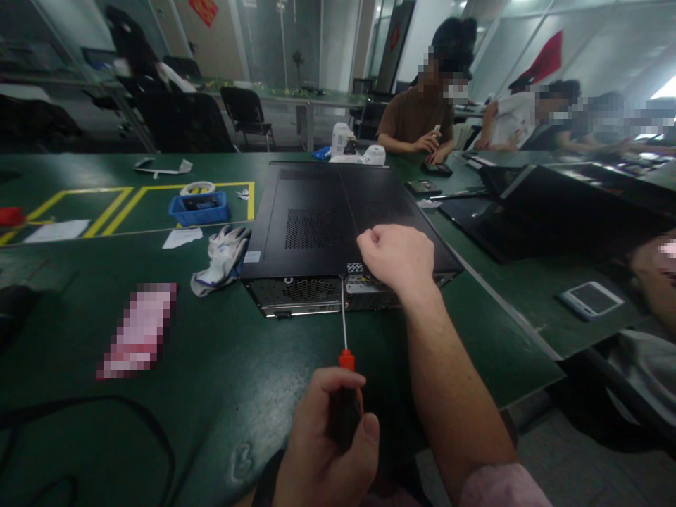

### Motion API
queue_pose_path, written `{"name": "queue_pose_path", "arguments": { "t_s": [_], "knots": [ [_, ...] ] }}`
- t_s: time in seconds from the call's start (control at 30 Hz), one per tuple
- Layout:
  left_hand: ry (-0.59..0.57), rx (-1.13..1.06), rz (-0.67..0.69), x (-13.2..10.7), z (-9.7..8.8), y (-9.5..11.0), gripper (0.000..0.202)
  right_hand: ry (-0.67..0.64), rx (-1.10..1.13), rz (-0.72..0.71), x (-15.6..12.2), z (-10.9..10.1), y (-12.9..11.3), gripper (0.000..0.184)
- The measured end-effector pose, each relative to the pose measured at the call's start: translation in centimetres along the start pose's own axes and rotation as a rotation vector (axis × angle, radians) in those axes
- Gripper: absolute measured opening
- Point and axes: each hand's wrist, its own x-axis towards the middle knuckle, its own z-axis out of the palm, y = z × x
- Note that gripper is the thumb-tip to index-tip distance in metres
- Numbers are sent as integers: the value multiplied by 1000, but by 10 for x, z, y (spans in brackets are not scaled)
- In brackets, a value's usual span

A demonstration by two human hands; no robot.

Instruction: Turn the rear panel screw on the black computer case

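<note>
Left hand [330, 433]'s got its fingers curled round an orange-handled screwdriver [346, 360], tip at the near side of a black PC case [338, 225] on the green table [211, 338], can't really tell if it's seated, while the right hand [400, 257] rests balled up on top.

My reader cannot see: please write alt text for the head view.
The left hand holds an orange-handled screwdriver to the near side of a black computer case on a green table; the closed right hand is over the case's top.
</note>
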Motion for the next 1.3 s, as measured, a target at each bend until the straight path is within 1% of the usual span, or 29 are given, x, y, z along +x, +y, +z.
{"name": "queue_pose_path", "arguments": {
  "t_s": [0.13,0.27,0.4,0.63,0.73,0.87,1.07,1.13,1.3],
  "knots": [
    [0,9,-20,3,-3,2,27,3,4,-4,0,0,0,45],
    [6,15,-2,4,-3,3,32,0,2,2,0,-1,-1,44],
    [-13,48,27,3,-5,2,39,-5,1,4,0,-1,-1,45],
    [-108,98,115,5,-9,5,47,6,5,-2,0,-1,-1,44],
    [-100,107,136,6,-7,3,47,3,9,-5,-1,-1,0,44],
    [-83,109,122,5,-4,-3,50,4,17,-14,-2,-2,1,45],
    [-108,105,175,11,-2,3,42,11,24,-11,-2,-1,0,44],
    [-111,90,165,13,-1,6,39,11,26,-10,-1,-1,0,44],
    [-49,94,114,17,4,14,27,8,30,-12,-1,-1,-1,43]
  ]
}}
